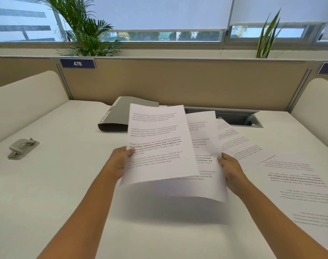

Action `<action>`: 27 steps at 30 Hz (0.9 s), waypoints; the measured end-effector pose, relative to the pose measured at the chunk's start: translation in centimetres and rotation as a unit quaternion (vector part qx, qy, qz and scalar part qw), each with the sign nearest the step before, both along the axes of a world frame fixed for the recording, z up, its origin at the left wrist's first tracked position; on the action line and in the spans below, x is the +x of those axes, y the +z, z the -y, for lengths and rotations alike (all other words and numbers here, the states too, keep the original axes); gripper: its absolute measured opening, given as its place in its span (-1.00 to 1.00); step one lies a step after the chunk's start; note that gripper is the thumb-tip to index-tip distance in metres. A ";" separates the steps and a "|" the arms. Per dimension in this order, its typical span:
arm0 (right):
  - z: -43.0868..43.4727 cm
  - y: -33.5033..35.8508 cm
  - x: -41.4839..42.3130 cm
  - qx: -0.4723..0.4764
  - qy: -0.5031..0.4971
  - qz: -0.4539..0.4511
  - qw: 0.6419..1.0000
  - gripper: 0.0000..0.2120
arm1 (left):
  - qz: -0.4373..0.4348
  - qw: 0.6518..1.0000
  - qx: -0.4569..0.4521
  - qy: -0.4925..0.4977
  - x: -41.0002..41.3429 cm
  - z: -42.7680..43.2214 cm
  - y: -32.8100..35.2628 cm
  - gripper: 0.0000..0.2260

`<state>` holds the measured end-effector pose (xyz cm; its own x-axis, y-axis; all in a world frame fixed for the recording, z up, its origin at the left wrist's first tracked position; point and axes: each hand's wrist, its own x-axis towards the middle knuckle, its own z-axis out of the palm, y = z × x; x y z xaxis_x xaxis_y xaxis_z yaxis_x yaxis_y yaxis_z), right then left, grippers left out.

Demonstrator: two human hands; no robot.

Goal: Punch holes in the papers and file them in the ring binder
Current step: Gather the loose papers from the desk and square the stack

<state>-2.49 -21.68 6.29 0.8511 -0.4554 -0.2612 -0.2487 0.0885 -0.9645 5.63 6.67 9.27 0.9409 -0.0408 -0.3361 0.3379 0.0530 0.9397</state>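
Above the middle of the white desk, my left hand (120, 161) pinches the left edge of a printed sheet (157, 143). My right hand (230, 171) grips the right edge of a second printed sheet (206, 165), which lies partly behind the first. Both sheets hang lifted off the desk. More printed papers (294, 184) lie flat on the desk to the right. A grey ring binder (120, 116) lies closed at the back, behind the held sheets. A grey hole punch (23, 147) sits on the desk at the far left.
A beige partition (178, 81) closes the desk at the back, with an open cable tray (240, 118) in front of it. Rounded cream dividers (23, 98) stand at the left and right sides. Plants (88, 30) stand by the window beyond.
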 end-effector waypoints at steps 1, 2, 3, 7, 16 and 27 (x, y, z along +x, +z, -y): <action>0.0 0.2 0.0 0.022 0.003 0.005 1.000 -0.76 | -0.005 1.000 -0.002 -0.006 -0.3 0.8 -0.2 -0.85; 0.0 0.5 -0.1 0.037 0.007 0.009 0.999 -0.76 | -0.008 1.000 -0.003 -0.010 -0.6 1.5 -0.5 -0.83; 0.0 0.7 -0.2 0.044 0.012 0.009 0.999 -0.77 | -0.012 1.000 -0.002 -0.013 -0.8 2.2 -0.8 -0.80; 0.1 1.0 -0.6 0.054 0.018 -0.003 0.998 -0.72 | -0.022 0.999 -0.005 -0.034 -1.3 3.8 -1.5 -0.76; 0.4 0.6 -1.3 0.080 0.054 0.004 0.995 -0.74 | -0.018 0.997 -0.019 -0.069 -2.1 5.5 -2.0 -0.82; 0.0 1.5 -0.4 -0.062 0.036 0.095 0.993 -0.78 | 0.125 0.989 -0.053 -0.059 -2.8 7.1 -0.9 -0.79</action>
